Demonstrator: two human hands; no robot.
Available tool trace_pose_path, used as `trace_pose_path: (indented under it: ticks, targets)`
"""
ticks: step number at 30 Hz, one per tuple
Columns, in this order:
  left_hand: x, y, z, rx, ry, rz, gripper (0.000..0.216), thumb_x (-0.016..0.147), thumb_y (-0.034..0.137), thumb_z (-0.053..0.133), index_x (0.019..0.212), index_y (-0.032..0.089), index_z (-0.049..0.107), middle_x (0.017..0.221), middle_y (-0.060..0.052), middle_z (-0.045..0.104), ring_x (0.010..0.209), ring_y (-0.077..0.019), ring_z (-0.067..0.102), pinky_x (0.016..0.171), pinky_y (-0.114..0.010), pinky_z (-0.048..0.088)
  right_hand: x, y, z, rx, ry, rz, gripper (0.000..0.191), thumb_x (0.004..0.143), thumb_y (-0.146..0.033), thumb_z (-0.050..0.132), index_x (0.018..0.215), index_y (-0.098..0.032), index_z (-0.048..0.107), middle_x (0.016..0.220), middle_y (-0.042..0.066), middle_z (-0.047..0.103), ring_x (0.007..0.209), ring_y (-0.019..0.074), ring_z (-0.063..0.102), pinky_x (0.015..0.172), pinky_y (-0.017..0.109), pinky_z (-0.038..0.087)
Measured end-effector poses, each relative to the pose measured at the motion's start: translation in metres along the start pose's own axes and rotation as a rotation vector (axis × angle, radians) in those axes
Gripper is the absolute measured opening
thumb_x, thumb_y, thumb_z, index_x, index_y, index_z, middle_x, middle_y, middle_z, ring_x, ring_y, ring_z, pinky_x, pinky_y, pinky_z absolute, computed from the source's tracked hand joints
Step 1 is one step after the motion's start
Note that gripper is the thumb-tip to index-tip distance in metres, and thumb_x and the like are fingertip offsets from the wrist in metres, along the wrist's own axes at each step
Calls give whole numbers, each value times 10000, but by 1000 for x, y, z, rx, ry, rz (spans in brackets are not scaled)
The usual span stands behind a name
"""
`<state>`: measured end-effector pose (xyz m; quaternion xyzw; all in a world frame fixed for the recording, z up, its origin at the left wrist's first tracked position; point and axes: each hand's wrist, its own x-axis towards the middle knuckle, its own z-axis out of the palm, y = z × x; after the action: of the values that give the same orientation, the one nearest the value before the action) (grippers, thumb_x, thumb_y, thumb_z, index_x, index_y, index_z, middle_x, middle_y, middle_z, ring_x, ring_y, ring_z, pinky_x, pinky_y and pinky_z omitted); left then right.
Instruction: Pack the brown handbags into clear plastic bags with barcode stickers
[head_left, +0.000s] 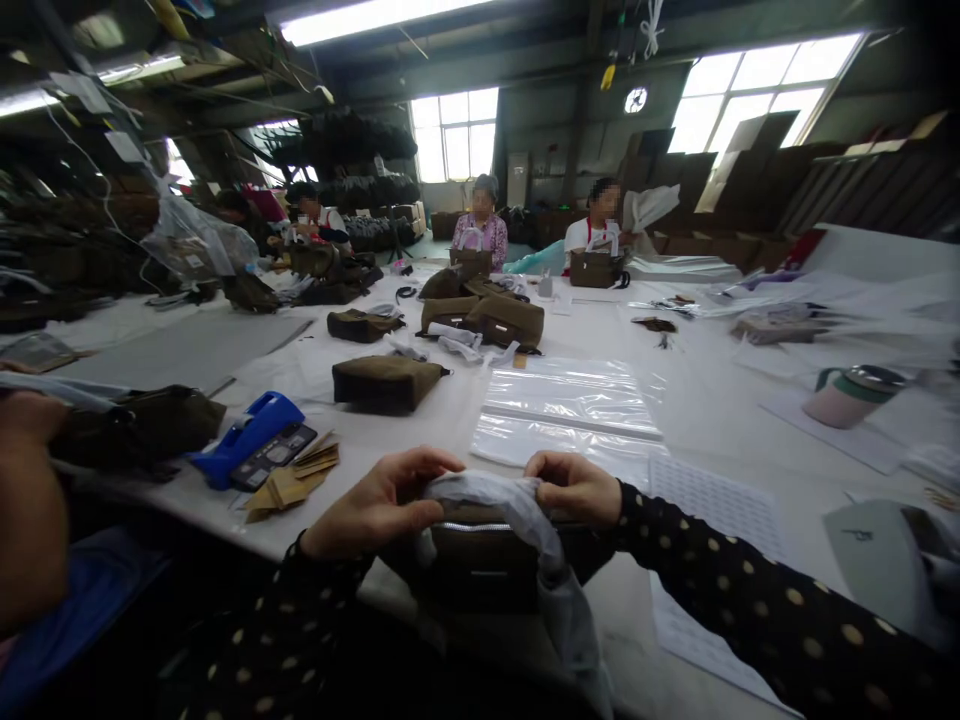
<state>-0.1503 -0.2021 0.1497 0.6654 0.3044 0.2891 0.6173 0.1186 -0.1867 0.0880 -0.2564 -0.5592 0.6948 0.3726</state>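
Observation:
Right in front of me at the table's near edge is a dark olive handbag [480,572] with a silver zipper and a small metal plate. Its handle is wrapped in thin whitish paper [551,575], which arches over the top and trails down the front. My left hand [382,500] curls around the left end of the wrapped handle, thumb in front. At the other end, my right hand [574,485] pinches the wrapping between thumb and fingers. Parts of the bag behind both hands are hidden.
A blue tape dispenser [251,435] and brown paper tags [296,480] lie left. Clear plastic bags [566,405] and a printed sheet [716,510] lie ahead and right, with a mug [853,395] beyond. More olive bags [390,380] stand mid-table. A neighbour's hand [30,420] is far left; co-workers sit opposite.

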Motion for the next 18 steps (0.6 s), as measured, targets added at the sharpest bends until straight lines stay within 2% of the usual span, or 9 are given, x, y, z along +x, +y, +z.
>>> trace_pose_path:
  ticks: [3,5,6,9,10,12,14,16,18]
  targets:
    - [10,2,8,44,-18,13,322,780,240,597,1089,191,522,916,-42,596,794,-137,572,671,-230,441,3,-19,2,-148,-100,-61,682,677,-605,606,1170,-158,457,871,43,563,723,121,508,660,272,409]
    - [19,5,13,110,-37,54,360,764,219,605,1111,202,510,927,-36,606,797,-135,580,669,-227,451,5,-35,9,-360,-138,-74,900,596,-529,715,1315,-202,283,934,47,565,755,139,517,686,290,416]
    - [23,7,14,166,-38,89,399,740,201,621,1122,205,505,935,-34,612,802,-139,586,670,-227,457,6,-42,14,-490,-131,-67,933,577,-433,759,1330,-220,250,899,30,573,714,129,518,665,283,418]
    - [32,11,16,476,35,213,437,703,137,617,1124,202,521,920,-27,635,788,-143,603,692,-242,475,8,-56,26,-683,-78,-5,740,654,-230,686,1288,-232,304,690,-40,559,531,84,483,554,244,410]
    - [33,12,16,604,87,255,406,715,123,592,1110,198,538,915,-28,642,788,-145,607,710,-251,479,7,-58,29,-643,-68,18,690,672,-213,654,1272,-224,314,673,-43,563,522,85,497,550,245,421]
    - [33,11,19,818,218,348,343,758,100,519,1084,193,565,944,-37,653,836,-155,614,773,-277,479,6,-58,31,-497,-54,67,734,651,-232,669,1271,-208,278,710,-22,601,578,111,560,586,268,462]
    - [31,6,26,932,331,446,327,783,84,472,1075,185,577,998,-52,654,909,-166,609,833,-294,471,6,-57,31,-376,-45,147,813,607,-332,717,1262,-185,258,712,-2,626,601,143,594,572,283,480]
    - [30,1,36,966,401,534,311,798,86,451,1066,170,585,1009,-63,656,937,-167,607,861,-296,469,7,-54,32,-317,-26,249,747,609,-529,675,1172,-148,367,630,0,610,517,143,574,477,259,450]
    - [30,-5,45,948,444,601,277,817,113,448,1046,158,596,979,-68,667,925,-162,612,869,-290,471,8,-51,36,-296,0,333,655,632,-682,556,970,-124,500,533,-12,552,417,111,504,394,228,379]
